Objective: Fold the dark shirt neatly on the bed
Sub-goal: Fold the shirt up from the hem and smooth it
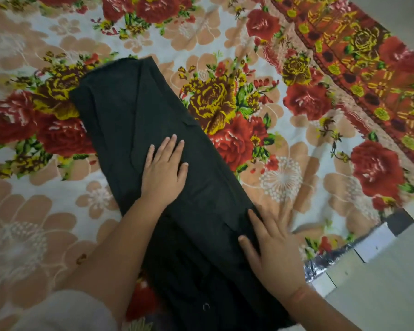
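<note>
Shirt folded into long strip; left hand flat mid-strip, right hand flat nearer edge, fingers straight, likely smoothing creases.

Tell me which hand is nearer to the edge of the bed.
Right. The right hand lies flat across the right border of the shirt, close to the bed edge. The left hand rests flat on its middle, farther in from that edge.
</note>
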